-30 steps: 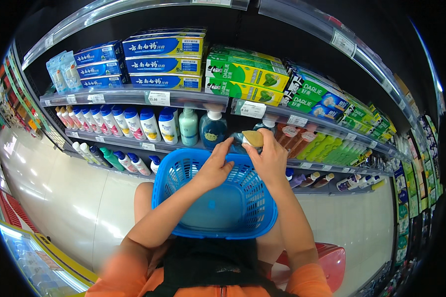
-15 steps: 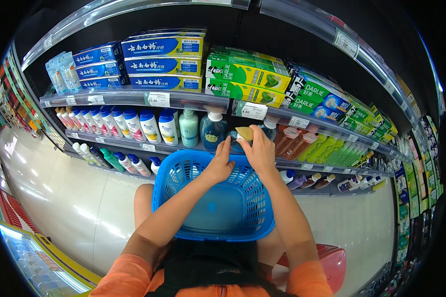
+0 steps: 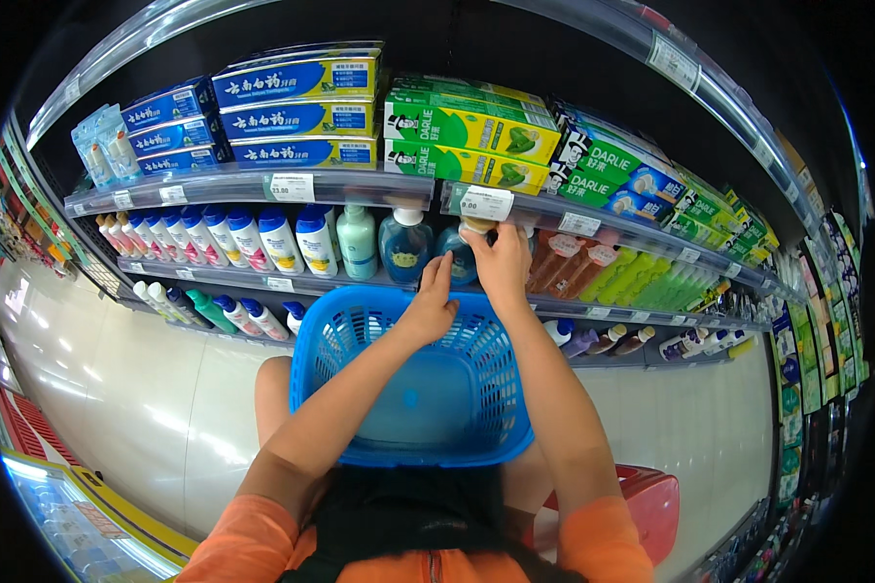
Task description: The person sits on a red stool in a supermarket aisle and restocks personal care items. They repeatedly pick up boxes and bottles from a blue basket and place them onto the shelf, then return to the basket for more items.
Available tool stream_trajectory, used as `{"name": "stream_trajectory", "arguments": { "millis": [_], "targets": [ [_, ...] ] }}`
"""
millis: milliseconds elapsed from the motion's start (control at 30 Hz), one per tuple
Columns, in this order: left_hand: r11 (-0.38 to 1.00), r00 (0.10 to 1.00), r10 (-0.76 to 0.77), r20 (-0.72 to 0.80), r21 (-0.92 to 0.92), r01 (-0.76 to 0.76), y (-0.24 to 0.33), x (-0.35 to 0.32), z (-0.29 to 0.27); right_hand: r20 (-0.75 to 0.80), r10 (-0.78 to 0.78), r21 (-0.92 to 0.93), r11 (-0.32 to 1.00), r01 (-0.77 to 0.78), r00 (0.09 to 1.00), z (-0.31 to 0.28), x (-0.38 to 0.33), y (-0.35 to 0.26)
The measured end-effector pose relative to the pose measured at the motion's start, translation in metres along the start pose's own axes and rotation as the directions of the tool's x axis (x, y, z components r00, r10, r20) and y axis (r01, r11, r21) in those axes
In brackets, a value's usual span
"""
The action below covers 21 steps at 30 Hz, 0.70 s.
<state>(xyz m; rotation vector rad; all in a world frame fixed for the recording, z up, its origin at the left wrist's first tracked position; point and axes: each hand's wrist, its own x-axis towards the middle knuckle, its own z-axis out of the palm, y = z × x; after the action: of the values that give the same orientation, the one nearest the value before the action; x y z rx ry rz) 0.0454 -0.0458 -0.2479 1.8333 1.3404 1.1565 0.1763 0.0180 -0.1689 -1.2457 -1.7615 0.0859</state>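
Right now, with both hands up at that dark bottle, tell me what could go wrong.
The dark bottle has its top, in the right hand, close to the shelf edge and might catch there. It could also knock the similar bottle on its left. The blue basket, which neither hand grips, might tip if nudged.

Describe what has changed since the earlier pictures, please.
The right hand has moved the dark teal bottle forward, toward the shelf, still holding it by the top. The left hand stays close beside it, and the blue basket remains below both hands.
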Motion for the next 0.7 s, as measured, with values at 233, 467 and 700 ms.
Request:
{"name": "stream_trajectory", "arguments": {
  "millis": [233, 467, 700],
  "targets": [
    [1.0, 0.999, -0.027, 0.03, -0.015, 0.027, -0.003, 0.001, -0.001, 0.089, -0.009, -0.13, 0.991, 0.021, 0.996, 0.01, 0.013, -0.001],
    [0.999, 1.0, 0.021, -0.014, 0.028, -0.021, -0.012, -0.026, -0.044, 0.007, -0.1, -0.147, 0.984, 0.1, 0.995, 0.002, -0.002, 0.008],
    [0.636, 0.94, -0.149, -0.306, 0.699, 0.328, -0.059, -0.122, -0.14, 0.31, 0.146, -0.561, 0.826, 0.057, 0.94, -0.076, -0.113, 0.06]
  ]
}}
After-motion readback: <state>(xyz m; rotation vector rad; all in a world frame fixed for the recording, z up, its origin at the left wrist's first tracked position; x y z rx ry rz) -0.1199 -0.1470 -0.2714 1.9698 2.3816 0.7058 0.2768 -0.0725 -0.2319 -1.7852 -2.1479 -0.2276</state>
